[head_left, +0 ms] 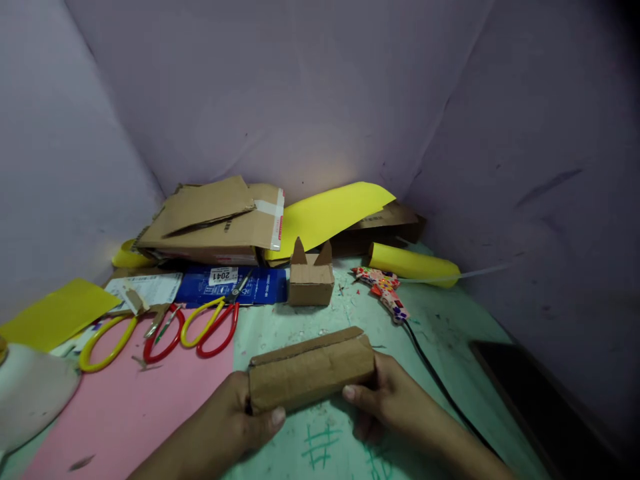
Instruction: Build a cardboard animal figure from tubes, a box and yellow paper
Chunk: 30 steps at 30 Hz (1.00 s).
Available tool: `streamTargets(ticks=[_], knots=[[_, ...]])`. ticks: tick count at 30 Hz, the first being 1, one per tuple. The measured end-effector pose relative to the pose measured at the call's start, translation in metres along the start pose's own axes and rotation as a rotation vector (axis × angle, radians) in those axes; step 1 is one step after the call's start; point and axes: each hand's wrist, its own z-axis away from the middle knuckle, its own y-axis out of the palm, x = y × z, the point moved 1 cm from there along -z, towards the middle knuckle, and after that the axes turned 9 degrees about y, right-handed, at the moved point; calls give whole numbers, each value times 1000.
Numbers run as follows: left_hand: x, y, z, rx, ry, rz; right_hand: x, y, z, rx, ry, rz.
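A folded piece of brown cardboard, shaped like a long box (310, 377), is held up between both hands above the green tabletop. My left hand (240, 417) grips its left end, thumb along the lower front edge. At the right end my right hand (383, 397) is closed on it, with the thumb on the front face and the other fingers partly hidden. Just beyond it stands a small cardboard box with two pointed ears (311, 283). A floral-patterned glue gun (385, 290) lies to the right, its black cord running toward me.
Two pairs of red-and-yellow scissors (217, 327) lie on the left near pink paper (165, 393). Behind are a cardboard stack (210, 213), a blue package (260, 287), a yellow sheet (330, 217) and a yellow roll (415, 265). A white object (35, 393) sits at left.
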Motion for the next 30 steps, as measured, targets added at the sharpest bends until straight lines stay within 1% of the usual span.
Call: streamTargets(ticks=[2,4,6,9,11,14,18,22,25,28,30], knots=[[-5,1,-1,3,46,24,0,1,0,-16,-6,1],[-6,1,0,23,91,26,-1,0,1,-8,-45,-43],[-3,-1,1,-6,77,-9,-3,-4,2,-3,-109,-119],[7,-5,4,-171,-51,-80,-7,-8,4,-52,-173,-240],[10,-7,6,-272,-51,-103,-11,-9,5,-79,-176,-304],[7,-5,5,-364,9,-108,-14,-4,6,-76,-177,-361],[0,1,3,-485,-63,-116,-14,2,5,-100,-169,-375],[0,5,-1,-509,-83,-129,-14,5,2,-171,-158,-353],[4,5,-1,-515,-63,-116,-15,5,2,-183,-170,-353],[7,5,2,-492,8,-90,-17,2,4,-162,-205,-355],[9,6,3,-467,66,-43,-19,0,4,-176,-213,-344]])
